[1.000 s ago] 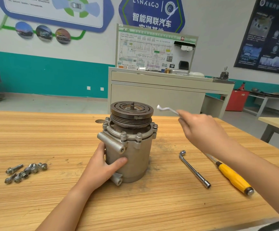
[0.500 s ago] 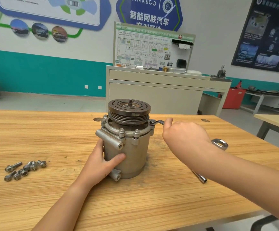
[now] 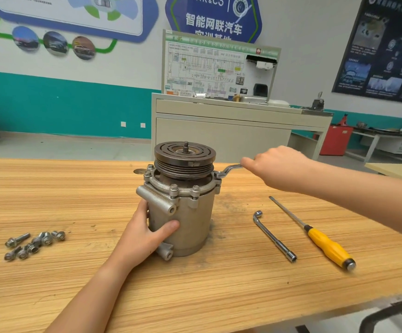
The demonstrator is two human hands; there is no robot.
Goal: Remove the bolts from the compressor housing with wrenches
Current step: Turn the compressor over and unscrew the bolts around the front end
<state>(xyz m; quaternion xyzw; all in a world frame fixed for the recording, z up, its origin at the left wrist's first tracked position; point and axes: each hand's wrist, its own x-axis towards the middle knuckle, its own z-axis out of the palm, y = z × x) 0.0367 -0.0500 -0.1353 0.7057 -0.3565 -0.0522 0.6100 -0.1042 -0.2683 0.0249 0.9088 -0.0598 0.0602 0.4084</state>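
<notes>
Mid-table the compressor housing [image 3: 185,219] stands upright, left hand [image 3: 144,234] wrapped round its side, right hand [image 3: 276,169] gripping the offset ring wrench [image 3: 228,170] set on a right-side flange bolt [image 3: 218,175], loose bolts [image 3: 34,243] piled near the table's [image 3: 75,188] left edge, several flange bolts not yet out.

Bright, even light; wide-angle edge distortion.
</notes>
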